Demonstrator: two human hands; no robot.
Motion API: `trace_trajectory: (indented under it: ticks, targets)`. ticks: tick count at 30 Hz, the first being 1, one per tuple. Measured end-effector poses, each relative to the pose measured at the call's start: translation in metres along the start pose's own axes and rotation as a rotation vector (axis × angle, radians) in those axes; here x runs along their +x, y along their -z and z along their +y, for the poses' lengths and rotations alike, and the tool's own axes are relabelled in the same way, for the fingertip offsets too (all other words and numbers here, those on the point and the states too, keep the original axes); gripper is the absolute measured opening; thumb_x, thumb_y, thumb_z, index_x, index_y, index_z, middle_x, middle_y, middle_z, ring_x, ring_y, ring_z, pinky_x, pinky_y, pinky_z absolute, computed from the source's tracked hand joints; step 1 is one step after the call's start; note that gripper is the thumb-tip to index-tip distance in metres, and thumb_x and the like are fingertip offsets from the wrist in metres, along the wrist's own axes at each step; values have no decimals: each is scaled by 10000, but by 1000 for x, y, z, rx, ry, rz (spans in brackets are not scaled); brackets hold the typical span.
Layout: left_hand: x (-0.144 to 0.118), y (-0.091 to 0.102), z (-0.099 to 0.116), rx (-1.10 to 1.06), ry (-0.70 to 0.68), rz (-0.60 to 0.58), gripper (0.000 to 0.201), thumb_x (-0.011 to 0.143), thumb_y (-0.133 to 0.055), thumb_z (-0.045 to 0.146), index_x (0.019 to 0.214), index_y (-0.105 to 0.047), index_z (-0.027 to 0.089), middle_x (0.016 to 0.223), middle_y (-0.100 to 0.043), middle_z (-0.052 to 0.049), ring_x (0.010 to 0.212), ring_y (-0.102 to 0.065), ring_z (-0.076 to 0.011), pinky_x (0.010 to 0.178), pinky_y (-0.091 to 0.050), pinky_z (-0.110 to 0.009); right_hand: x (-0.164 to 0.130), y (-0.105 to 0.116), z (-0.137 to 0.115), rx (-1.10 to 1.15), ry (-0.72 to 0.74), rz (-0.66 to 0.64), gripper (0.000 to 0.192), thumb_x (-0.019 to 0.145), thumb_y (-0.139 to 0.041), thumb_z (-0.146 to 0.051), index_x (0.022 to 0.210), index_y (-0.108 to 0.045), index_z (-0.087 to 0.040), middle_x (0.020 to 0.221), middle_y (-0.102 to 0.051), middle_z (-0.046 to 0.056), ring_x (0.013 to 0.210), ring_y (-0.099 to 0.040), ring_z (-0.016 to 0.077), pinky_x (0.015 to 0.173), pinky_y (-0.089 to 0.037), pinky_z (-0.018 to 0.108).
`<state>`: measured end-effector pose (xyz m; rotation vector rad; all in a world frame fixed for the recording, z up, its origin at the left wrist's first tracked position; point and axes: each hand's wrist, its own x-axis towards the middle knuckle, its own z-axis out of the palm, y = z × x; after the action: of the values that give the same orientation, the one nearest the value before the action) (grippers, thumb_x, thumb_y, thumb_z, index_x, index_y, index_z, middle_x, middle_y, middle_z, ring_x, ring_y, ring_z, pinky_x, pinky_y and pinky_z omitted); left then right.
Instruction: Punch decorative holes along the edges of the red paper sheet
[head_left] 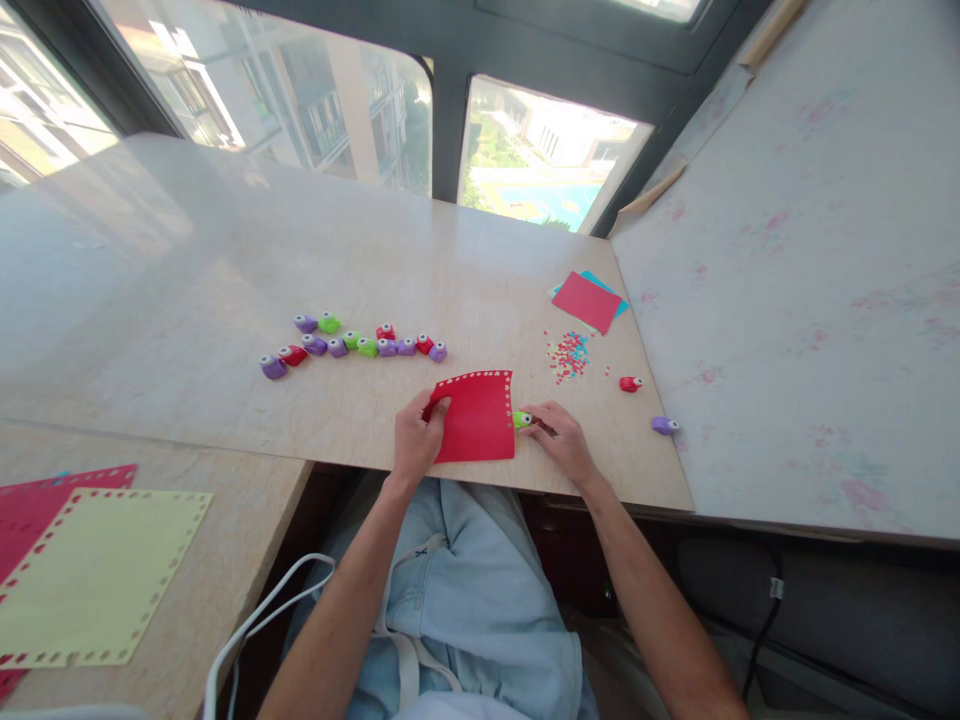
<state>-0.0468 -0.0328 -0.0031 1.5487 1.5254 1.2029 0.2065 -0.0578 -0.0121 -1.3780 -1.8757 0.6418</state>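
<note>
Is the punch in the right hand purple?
No, the right hand holds a light green punch at the edge of the red sheet.

Domestic interior, apparently an upper-storey apartment room. Floral wallpaper [810,300], loose at its edge, lines the right side; a pale, marbled tabletop [187,270] extends to a dark window frame [448,130]. Outside stand neighbouring buildings [349,90], with greenery [491,140] well below.
</note>
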Motion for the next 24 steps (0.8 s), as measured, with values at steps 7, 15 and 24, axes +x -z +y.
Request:
trace_trajectory:
  ticks: [7,15,24]
  targets:
    - [0,0,1,5,-8,1,189,887,-518,318,802,-612,178,703,-614,-1,633,-520,-138,588,-395,-245,0,-1,1,-12,6,-3,270,897,-612,-361,1131,-687,-249,895,-626,58,837,-593,208,780,-491,345]
    - [0,-1,-1,17,-13,-3,212,891,-519,334,774,-594,174,676,-582,4,615,-489,-134,575,-371,-243,0,-1,0,-14,18,-14,276,894,-620,-361,1131,-690,-238,879,-628,58,821,-588,203,765,-484,340]
    - [0,-1,2,35,-20,-12,207,887,-513,337,774,-588,179,677,-593,6,611,-499,-133,582,-372,-238,1,-1,-1,-37,27,-5,280,875,-645,-376,1117,-704,-249,872,-632,56,825,-596,206,764,-497,338]
